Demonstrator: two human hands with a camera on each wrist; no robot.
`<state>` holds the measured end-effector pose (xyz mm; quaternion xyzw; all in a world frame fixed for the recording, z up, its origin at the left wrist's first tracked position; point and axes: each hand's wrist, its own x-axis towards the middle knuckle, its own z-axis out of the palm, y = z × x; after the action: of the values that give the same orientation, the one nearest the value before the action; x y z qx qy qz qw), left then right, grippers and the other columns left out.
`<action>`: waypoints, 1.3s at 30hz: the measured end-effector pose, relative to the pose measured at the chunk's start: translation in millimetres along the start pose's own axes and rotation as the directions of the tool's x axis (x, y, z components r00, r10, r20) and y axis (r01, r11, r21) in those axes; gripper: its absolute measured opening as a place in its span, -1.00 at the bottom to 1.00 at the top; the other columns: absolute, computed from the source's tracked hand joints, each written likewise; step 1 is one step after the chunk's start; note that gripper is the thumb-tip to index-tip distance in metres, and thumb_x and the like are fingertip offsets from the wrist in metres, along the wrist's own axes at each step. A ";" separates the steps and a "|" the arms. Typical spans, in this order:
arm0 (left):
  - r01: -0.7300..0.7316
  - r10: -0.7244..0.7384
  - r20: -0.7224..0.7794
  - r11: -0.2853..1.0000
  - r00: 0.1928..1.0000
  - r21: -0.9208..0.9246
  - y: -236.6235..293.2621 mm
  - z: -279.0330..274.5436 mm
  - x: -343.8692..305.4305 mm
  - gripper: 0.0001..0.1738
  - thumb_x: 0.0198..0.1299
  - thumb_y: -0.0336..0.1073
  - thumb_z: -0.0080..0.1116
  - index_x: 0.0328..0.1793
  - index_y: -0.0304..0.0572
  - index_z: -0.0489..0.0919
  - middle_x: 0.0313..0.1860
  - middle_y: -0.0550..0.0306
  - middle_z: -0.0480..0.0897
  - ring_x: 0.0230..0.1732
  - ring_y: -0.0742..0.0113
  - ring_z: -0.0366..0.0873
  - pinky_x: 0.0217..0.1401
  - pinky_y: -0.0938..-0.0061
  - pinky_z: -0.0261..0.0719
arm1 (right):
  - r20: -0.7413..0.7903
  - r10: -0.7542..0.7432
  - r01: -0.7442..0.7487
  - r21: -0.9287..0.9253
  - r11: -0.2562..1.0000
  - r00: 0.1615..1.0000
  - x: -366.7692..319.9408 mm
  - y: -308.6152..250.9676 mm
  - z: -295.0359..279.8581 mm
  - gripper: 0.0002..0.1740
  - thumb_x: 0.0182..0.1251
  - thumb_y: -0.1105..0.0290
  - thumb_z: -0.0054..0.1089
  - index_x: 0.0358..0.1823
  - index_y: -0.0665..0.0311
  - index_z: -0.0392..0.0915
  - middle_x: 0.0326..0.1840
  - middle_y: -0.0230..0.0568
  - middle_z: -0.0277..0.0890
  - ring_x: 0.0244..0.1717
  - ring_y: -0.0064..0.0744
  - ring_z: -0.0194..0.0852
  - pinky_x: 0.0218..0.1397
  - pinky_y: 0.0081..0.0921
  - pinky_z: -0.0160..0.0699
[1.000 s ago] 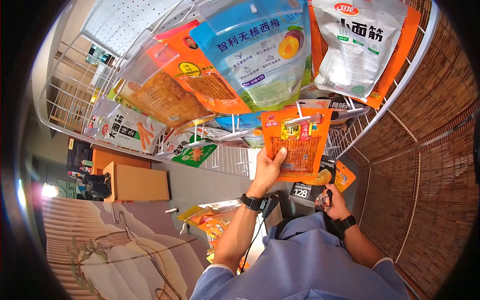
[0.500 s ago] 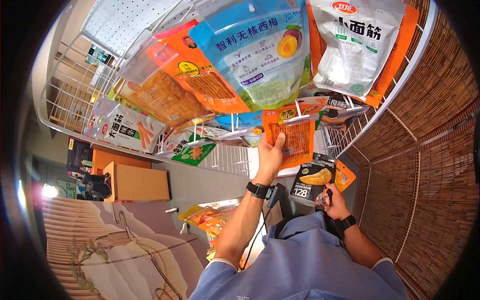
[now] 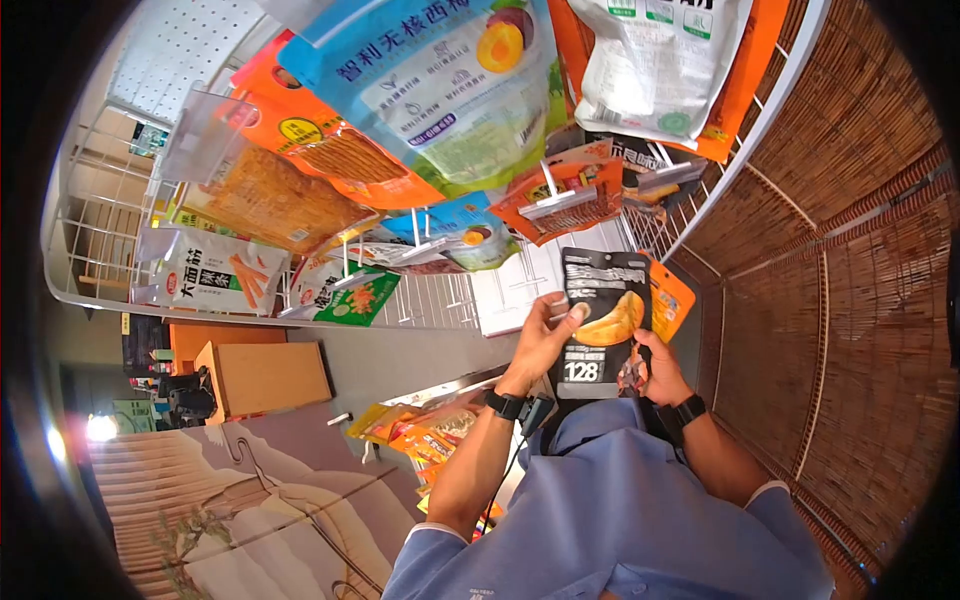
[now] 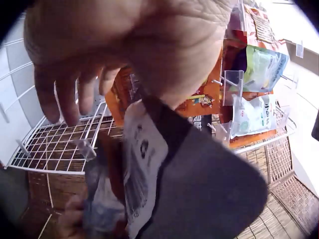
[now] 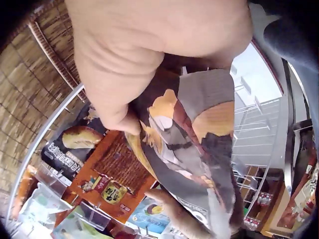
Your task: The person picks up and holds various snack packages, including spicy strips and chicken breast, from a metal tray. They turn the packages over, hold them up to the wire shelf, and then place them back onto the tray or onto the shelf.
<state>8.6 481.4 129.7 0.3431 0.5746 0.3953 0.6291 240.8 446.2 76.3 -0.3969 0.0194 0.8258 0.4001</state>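
In the head view, my right hand (image 3: 660, 370) grips a black snack bag (image 3: 605, 300) with a yellow food picture and "128" on it. An orange bag (image 3: 672, 300) shows behind it, and a small dark, reddish packet (image 3: 632, 370) sits at the right fingers. My left hand (image 3: 540, 345) is at the black bag's left edge, thumb over its front. The left wrist view shows the left fingers (image 4: 65, 94) stretched out, apart from the grey bag surface (image 4: 204, 184). Above, an orange bag of snack strips (image 3: 560, 195) hangs from a rack hook.
A white wire rack (image 3: 420, 300) carries several hanging bags, including a blue prune bag (image 3: 430, 110), a white-grey bag (image 3: 650, 75) and a clear-fronted bag (image 3: 270, 195). A woven screen (image 3: 860, 270) stands at the right. More bags (image 3: 425, 440) lie low by my left forearm.
My left hand has let go of the orange strip bag, which now hangs on the hook, and has come down to the black bag. The black bag has been raised slightly; the view has shifted.
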 end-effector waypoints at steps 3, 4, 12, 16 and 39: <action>-0.008 -0.009 0.163 0.995 0.987 0.104 8.8 10.4 -24.4 -0.38 0.33 -0.20 0.40 0.40 -0.35 0.43 0.22 0.04 0.64 0.18 0.38 0.58 0.25 0.41 0.58 | 0.026 0.019 -0.016 -0.104 0.994 0.999 -7.1 -4.3 8.4 -0.74 0.38 0.23 0.34 -0.09 0.22 0.53 -0.37 -0.32 0.52 -0.40 -0.38 0.64 -0.45 -0.27 0.72; -0.005 -0.012 0.161 0.995 0.987 0.100 6.7 11.2 -27.6 -0.38 0.33 -0.20 0.40 0.40 -0.35 0.43 0.22 0.04 0.64 0.18 0.38 0.58 0.25 0.41 0.58 | 0.056 0.054 -0.045 -0.155 0.987 0.997 -10.8 -7.0 13.5 -0.73 0.39 0.23 0.35 -0.09 0.22 0.52 -0.39 -0.33 0.52 -0.39 -0.39 0.65 -0.45 -0.31 0.73; -0.025 0.023 -0.024 0.994 0.999 -0.110 0.8 1.0 -44.5 -0.58 0.34 -0.32 0.37 0.24 -0.33 0.55 0.09 0.11 0.71 0.04 0.41 0.65 0.15 0.46 0.63 | 0.128 -0.160 0.172 -0.090 0.981 0.979 7.0 6.2 18.2 -0.53 0.49 0.26 0.26 0.33 0.26 0.43 0.21 -0.31 0.53 0.09 -0.43 0.59 0.06 -0.37 0.69; -0.030 0.002 -0.138 0.979 0.990 -0.203 -0.9 -10.4 -52.8 -0.61 0.31 -0.37 0.38 0.20 -0.33 0.59 0.04 0.10 0.73 -0.03 0.40 0.68 0.09 0.44 0.67 | 0.197 -0.333 0.358 -0.106 0.928 0.922 3.8 -5.8 41.4 -0.49 0.55 0.25 0.17 0.43 0.24 0.36 0.31 -0.29 0.53 0.24 -0.38 0.55 0.30 -0.29 0.55; -0.036 -0.047 -0.303 0.964 0.952 -0.262 -25.2 -33.5 -92.8 -0.58 0.30 -0.39 0.38 0.24 -0.33 0.57 0.12 0.09 0.71 0.07 0.35 0.67 0.21 0.42 0.61 | 0.352 -0.553 0.641 -0.215 0.737 0.755 26.7 -108.2 120.9 -0.45 0.48 0.24 0.25 0.38 0.30 0.37 0.27 -0.28 0.55 0.22 -0.44 0.56 0.27 -0.35 0.56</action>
<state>-24.6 386.5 145.8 0.1890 0.6084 0.5151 0.5734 226.9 579.2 172.0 -0.3274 -0.2990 0.6884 0.5740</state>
